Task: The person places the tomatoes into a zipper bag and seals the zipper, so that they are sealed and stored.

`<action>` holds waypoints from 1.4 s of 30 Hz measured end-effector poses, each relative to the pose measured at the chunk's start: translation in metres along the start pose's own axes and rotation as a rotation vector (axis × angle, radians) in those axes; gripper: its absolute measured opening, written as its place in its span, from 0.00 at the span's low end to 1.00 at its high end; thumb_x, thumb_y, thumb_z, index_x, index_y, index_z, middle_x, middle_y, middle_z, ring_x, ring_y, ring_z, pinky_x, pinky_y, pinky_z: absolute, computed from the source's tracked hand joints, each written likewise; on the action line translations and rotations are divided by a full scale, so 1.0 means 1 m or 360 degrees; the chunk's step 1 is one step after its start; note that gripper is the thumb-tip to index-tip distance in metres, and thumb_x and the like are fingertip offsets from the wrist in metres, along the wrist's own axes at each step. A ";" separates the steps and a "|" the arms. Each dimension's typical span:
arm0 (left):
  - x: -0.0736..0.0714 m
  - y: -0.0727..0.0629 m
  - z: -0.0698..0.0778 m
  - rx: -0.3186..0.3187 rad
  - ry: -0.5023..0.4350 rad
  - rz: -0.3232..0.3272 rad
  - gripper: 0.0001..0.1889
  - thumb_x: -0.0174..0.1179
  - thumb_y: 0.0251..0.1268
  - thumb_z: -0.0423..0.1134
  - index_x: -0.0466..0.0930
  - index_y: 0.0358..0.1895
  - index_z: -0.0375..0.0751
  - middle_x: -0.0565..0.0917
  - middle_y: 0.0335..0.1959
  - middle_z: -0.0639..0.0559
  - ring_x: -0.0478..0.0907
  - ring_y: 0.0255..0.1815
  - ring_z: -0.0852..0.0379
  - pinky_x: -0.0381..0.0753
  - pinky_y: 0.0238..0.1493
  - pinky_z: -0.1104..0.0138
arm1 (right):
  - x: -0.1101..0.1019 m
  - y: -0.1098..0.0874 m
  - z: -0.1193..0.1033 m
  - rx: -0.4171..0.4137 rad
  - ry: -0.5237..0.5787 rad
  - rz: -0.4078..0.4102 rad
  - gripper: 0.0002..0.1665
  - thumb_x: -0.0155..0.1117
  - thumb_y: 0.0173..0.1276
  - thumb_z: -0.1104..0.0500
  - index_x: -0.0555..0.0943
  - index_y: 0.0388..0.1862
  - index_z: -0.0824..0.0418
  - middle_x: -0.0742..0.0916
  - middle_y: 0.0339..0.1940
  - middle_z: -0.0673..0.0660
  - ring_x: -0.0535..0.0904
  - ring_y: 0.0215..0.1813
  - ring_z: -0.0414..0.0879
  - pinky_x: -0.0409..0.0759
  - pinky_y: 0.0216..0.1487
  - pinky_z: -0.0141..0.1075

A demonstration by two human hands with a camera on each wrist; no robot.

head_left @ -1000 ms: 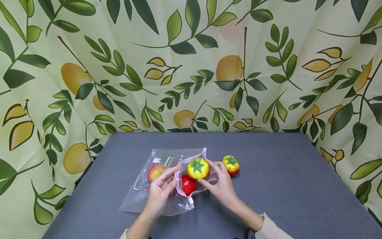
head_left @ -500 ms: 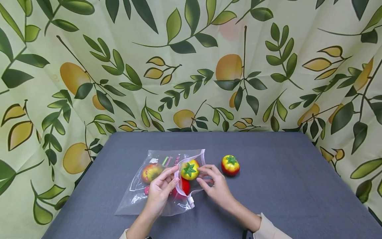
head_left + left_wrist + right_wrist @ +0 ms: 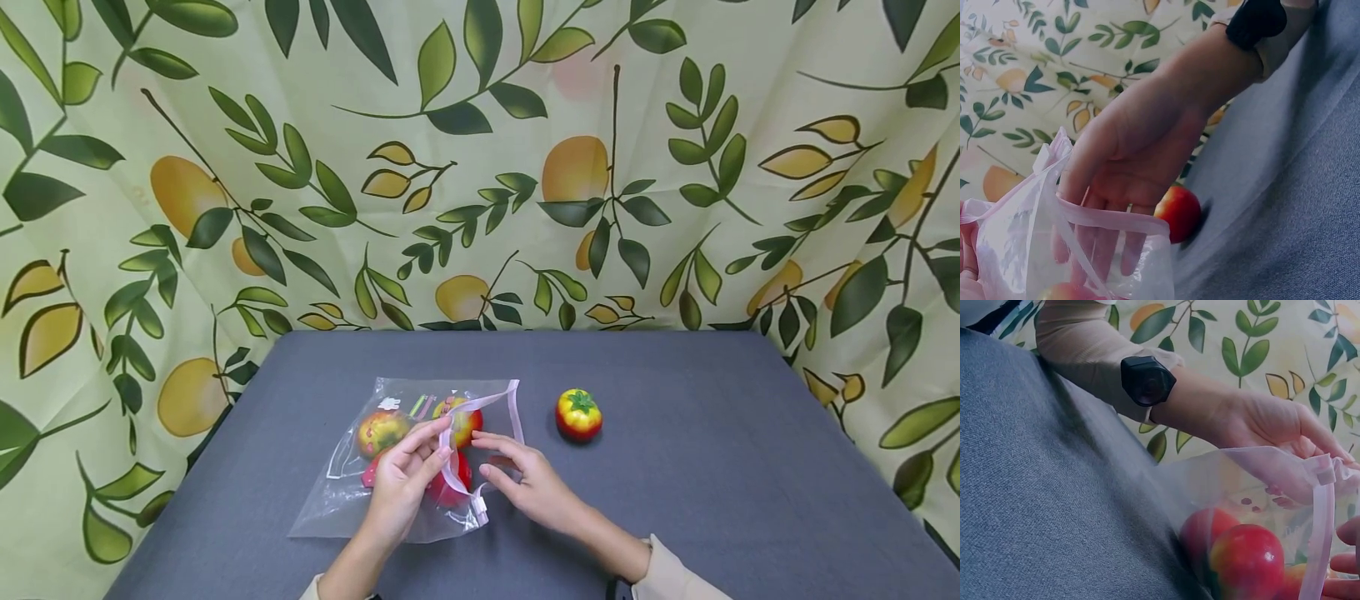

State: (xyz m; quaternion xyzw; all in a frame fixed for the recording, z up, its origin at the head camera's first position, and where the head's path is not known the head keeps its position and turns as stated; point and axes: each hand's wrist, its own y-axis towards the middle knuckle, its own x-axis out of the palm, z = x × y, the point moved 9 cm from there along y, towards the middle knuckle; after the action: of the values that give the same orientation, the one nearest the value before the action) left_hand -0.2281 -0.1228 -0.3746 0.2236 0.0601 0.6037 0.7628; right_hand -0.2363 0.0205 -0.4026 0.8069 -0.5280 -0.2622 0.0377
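Observation:
A clear zip bag (image 3: 322, 508) with a pink-edged mouth lies on the table. My left hand (image 3: 401, 479) pinches the near-left rim of that mouth, beside the slider (image 3: 480, 504). Inside the bag are a red-and-yellow tomato (image 3: 471, 427) near the mouth, another yellow-red fruit (image 3: 381, 432) further in, and a red round fruit (image 3: 459, 482), partly behind my left hand. My right hand (image 3: 532, 483) has its fingers (image 3: 1129, 250) loosely extended at the bag's mouth, holding nothing. One more tomato (image 3: 579, 415) sits outside, to the right of the bag.
The grey cloth-covered table (image 3: 690, 483) extends beyond both hands. A fabric backdrop (image 3: 480, 233) printed with leaves and fruit hangs behind its far edge. Dark devices, one of them a wrist unit (image 3: 1147, 381), are strapped to the forearms.
My right hand has moved left, carried the tomato through the mouth into the bag and let go of it. My left hand keeps its pinch on the rim. The outside tomato stays put.

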 end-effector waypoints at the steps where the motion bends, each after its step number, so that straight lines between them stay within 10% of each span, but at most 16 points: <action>1: 0.000 0.000 0.000 0.0000 -0.0002 0.0002 0.19 0.50 0.64 0.20 0.67 0.58 0.15 0.79 0.49 0.60 0.75 0.43 0.69 0.78 0.50 0.81 | 0.000 0.000 0.000 0.0006 0.0012 -0.0010 0.21 0.60 0.68 0.64 0.76 0.59 0.67 0.80 0.63 0.67 0.77 0.62 0.60 0.79 0.57 0.51; 10: -0.004 0.000 -0.002 -0.0021 -0.0038 0.0047 0.19 0.51 0.64 0.21 0.70 0.58 0.18 0.79 0.48 0.60 0.76 0.43 0.69 0.79 0.49 0.81 | -0.019 -0.015 0.001 -0.0096 0.0024 0.0241 0.16 0.62 0.65 0.67 0.79 0.52 0.71 0.85 0.50 0.70 0.84 0.51 0.50 0.83 0.53 0.39; 18: -0.004 0.002 0.005 0.0017 -0.0108 0.0065 0.22 0.50 0.64 0.20 0.79 0.55 0.46 0.79 0.48 0.59 0.76 0.42 0.69 0.80 0.47 0.81 | -0.041 -0.027 0.006 -0.0101 -0.0057 0.0390 0.12 0.61 0.64 0.70 0.80 0.47 0.70 0.86 0.43 0.69 0.85 0.45 0.42 0.80 0.50 0.21; 42: -0.007 0.002 0.003 -0.0023 -0.0107 0.0072 0.21 0.51 0.64 0.20 0.78 0.56 0.43 0.79 0.47 0.59 0.78 0.45 0.69 0.80 0.50 0.79 | -0.077 -0.040 0.017 -0.0059 -0.0160 0.0494 0.13 0.61 0.61 0.75 0.80 0.45 0.69 0.87 0.40 0.70 0.85 0.43 0.34 0.79 0.48 0.19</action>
State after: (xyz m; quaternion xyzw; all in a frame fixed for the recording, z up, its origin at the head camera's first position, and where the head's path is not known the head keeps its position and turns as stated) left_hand -0.2304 -0.1302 -0.3721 0.2396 0.0250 0.6133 0.7522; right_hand -0.2340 0.1087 -0.4010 0.7007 -0.6425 -0.3030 0.0663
